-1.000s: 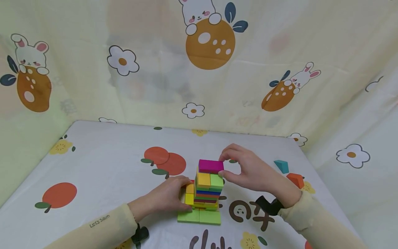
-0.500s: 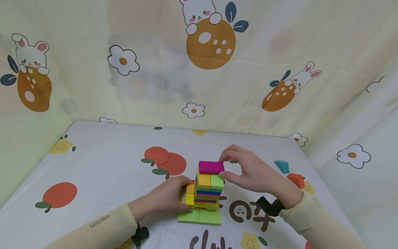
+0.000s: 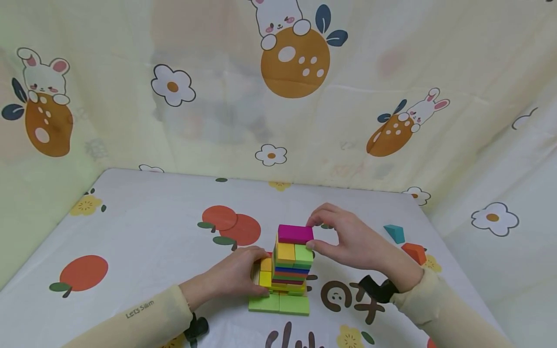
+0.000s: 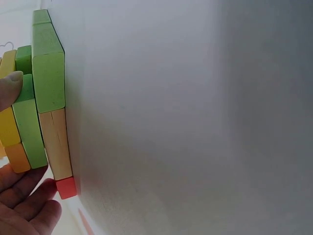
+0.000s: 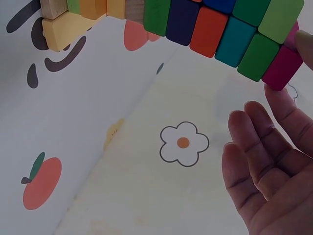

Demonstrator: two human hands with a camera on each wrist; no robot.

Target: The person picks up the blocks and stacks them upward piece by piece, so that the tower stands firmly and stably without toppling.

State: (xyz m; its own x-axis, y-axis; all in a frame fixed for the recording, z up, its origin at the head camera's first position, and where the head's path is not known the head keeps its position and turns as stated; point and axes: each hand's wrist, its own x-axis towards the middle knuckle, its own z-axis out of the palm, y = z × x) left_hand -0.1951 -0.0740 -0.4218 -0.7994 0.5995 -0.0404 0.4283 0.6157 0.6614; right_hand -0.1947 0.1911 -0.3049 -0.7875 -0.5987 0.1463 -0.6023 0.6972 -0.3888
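Observation:
A tower of coloured wooden blocks stands upright on two light green blocks in the head view. My left hand grips its lower left part, thumb at the front and fingers behind; the left wrist view shows the thumb on a green block. At the top lies a magenta block. My right hand pinches that block's right end between thumb and index finger. In the right wrist view the magenta block sits at the tower's end, while the other fingers stay off the blocks.
Right of the right hand lie a teal wedge-shaped block and an orange block. A white printed cloth covers the table. Behind it hangs a pale curtain with rabbit and flower prints.
My right hand and the magenta block have come down very slightly since a second ago. The left hand keeps its place on the tower.

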